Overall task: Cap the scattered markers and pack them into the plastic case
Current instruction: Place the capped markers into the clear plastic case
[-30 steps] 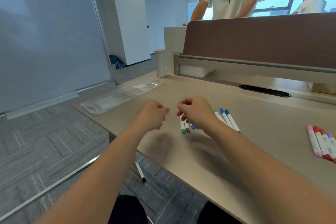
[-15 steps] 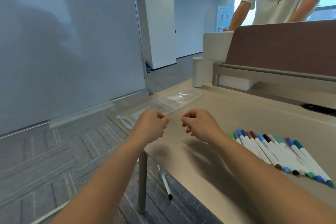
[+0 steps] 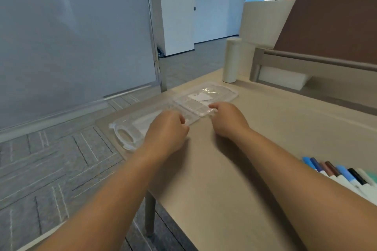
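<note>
The clear, hinged plastic marker case [image 3: 175,112] lies opened flat near the left corner of the beige desk [image 3: 234,169], its two shallow halves spread side by side with the handle cut-out end toward the desk's edge and the other half, with a white slip of paper inside, toward a pale cylindrical bottle [image 3: 231,60]. Lying open like this, it offers both trays upward, which suits loading markers from above.

Both hands sit at the case's near rim, around the hinge line. The left hand [image 3: 166,131] is loosely curled, fingers folded in, knuckles over the handle half; whether its fingertips grip the plastic is hidden beneath the hand. The right hand [image 3: 227,119] is likewise half-closed, its index finger and thumb meeting at the near edge of the far half, seemingly pinching or touching the rim. Neither hand holds a marker. Taking it from both sides of the hinge looks like a way to drag or lift the flimsy shell without it folding.

The row of capped felt markers [image 3: 342,173], with blue, brown, black and teal caps on white barrels, lies well apart at the right edge of view, side by side. My judgement is that the case is being fetched toward them, so packing has not yet begun.
</note>
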`<action>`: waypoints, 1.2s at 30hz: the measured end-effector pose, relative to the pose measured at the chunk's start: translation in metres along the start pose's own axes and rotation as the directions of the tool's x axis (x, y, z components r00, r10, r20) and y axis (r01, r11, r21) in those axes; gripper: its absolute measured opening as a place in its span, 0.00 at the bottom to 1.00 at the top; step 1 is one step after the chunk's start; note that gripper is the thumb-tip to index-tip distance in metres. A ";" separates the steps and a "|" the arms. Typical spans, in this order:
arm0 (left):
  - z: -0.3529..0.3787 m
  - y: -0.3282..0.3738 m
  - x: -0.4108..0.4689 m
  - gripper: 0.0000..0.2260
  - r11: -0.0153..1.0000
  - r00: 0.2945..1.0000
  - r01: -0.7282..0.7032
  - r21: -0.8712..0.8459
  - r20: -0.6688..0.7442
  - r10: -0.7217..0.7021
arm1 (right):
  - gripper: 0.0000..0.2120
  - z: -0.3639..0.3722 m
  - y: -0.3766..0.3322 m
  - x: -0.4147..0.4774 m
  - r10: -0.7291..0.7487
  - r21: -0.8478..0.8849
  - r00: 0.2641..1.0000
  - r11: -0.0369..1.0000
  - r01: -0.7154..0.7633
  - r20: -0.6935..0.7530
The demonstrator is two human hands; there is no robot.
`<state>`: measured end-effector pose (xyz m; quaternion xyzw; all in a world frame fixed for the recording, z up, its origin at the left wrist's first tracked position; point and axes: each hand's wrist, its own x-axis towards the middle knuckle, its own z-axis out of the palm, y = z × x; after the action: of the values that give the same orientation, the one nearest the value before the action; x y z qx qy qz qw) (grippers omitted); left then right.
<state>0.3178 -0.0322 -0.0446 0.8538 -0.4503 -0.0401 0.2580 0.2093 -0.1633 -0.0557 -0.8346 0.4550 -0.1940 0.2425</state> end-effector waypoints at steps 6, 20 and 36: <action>0.004 -0.006 0.008 0.07 0.995 1.000 0.000 0.101 0.012 -0.001 | 0.18 -0.001 0.002 0.010 -0.113 -0.228 0.993 0.968 0.104 -0.025; -0.029 0.011 -0.049 0.09 0.989 0.976 -0.140 -0.051 -0.173 0.129 | 0.05 -0.053 0.005 -0.066 -0.391 -0.371 0.913 0.870 0.325 -0.117; -0.056 0.152 -0.234 0.09 0.893 0.929 -0.362 -0.268 -0.022 0.370 | 0.04 -0.211 0.073 -0.313 -0.355 -0.493 0.886 0.852 0.175 -0.298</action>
<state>0.0823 0.1044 0.0379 0.7103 -0.5973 -0.0639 0.3669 -0.1142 0.0213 0.0400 -0.8700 0.4035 -0.2718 -0.0805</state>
